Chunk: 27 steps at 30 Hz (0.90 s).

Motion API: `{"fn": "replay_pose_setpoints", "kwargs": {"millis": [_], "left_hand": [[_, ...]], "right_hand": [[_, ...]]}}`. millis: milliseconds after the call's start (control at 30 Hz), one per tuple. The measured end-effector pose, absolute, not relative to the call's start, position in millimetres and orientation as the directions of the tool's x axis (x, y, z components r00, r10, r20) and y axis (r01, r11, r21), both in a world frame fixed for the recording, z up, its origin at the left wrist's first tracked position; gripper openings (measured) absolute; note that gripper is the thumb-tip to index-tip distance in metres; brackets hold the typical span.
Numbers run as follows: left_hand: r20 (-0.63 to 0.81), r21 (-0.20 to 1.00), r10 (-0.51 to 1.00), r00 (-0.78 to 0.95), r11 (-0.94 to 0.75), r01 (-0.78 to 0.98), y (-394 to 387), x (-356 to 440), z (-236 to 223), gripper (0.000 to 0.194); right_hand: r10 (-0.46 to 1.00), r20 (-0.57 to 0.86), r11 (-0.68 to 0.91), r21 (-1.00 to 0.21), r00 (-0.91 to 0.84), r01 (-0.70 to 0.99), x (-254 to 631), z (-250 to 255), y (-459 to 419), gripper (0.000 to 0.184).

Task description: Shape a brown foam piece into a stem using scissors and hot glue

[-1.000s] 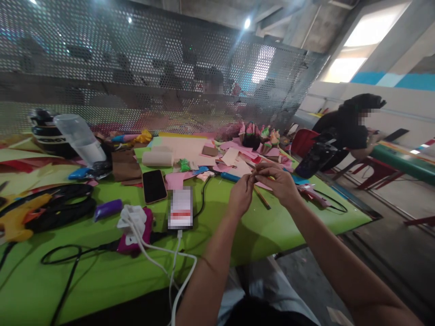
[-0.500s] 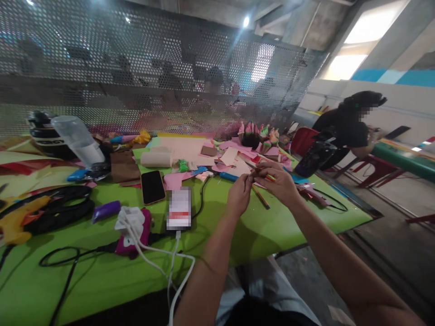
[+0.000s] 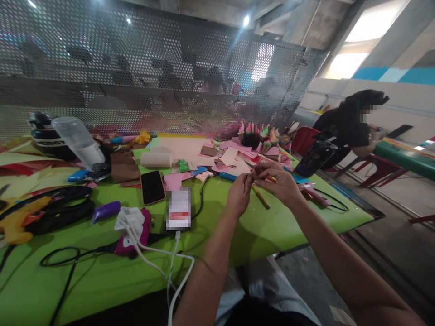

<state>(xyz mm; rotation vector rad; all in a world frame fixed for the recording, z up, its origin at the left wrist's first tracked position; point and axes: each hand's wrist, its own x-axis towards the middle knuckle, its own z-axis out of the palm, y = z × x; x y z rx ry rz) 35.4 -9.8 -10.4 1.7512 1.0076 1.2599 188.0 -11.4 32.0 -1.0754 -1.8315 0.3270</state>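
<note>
My left hand (image 3: 239,194) and my right hand (image 3: 276,181) meet above the green table, their fingertips pinched together. Whatever small thing sits between the fingers is mostly hidden, and I cannot make out its kind. Below the hands a brown pencil-like stick (image 3: 261,197) lies on the table. A blue-handled tool (image 3: 228,176) rests just left of my left hand. Beyond the hands are scraps of pink paper (image 3: 230,156) and a cluster of small pink and green cone-shaped pieces (image 3: 258,135).
Left of my arms lie a black phone (image 3: 152,187), a charging phone (image 3: 178,209), a magenta power strip (image 3: 142,231) with white cables, and a yellow glue gun (image 3: 21,222). A pink glue gun (image 3: 316,194) lies at right. Another person (image 3: 343,122) sits at a further table.
The fingers of my right hand have shifted slightly, now covering the small thing between the hands more. Both hands stay in nearly the same place.
</note>
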Motion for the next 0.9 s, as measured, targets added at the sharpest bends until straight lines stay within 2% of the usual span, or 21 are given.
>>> {"fn": "replay_pose_setpoints", "kwargs": {"millis": [233,400,500,700,900], "left_hand": [[0.381,0.887,0.897,0.225,-0.424,0.184,-8,35,-11,0.029],[0.246,0.960,0.931,0.268,-0.273,0.066,-4,34,-16,0.029],[0.182,0.983,0.936,0.301,-0.180,-0.033,-2,33,-18,0.035],[0.149,0.976,0.918,0.368,-0.077,-0.204,-2,31,-18,0.034],[0.068,0.972,0.908,0.413,0.033,-0.233,-3,29,-13,0.028]], "right_hand": [[0.789,0.583,0.580,-0.602,-0.194,0.550,189,33,-11,0.025],[0.790,0.586,0.577,-0.608,-0.182,0.545,197,37,-6,0.023],[0.807,0.574,0.552,-0.650,-0.138,0.523,206,39,-2,0.021],[0.868,0.496,0.459,-0.778,-0.031,0.429,214,37,0,0.020],[0.912,0.411,0.389,-0.863,0.002,0.322,214,34,0,0.021]]}}
